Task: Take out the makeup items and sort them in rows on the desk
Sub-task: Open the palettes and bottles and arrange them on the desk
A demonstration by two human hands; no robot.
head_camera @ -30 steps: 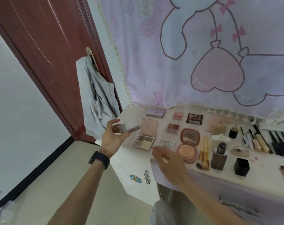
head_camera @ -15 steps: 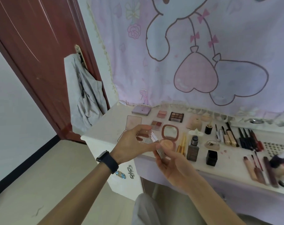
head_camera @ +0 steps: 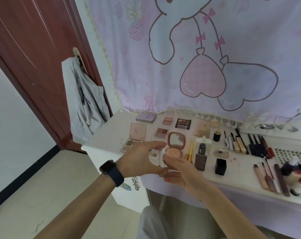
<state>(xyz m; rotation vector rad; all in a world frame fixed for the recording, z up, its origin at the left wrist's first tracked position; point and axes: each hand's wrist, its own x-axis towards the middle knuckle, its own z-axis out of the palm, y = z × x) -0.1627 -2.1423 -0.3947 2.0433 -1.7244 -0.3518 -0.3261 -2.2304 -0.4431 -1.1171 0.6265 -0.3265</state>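
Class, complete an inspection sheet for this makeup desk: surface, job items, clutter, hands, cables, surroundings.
Surface: white desk, makeup laid in rows.
Job's things: open pink palette, open round compact, foundation bottle, lined-up pencils.
Clutter: blurred items at right edge, unidentifiable.
Hands: left hand and right hand hold a small palette together.
Cables: nothing seen.
Surroundings: brown door, grey garment on its handle, cartoon curtain behind desk.
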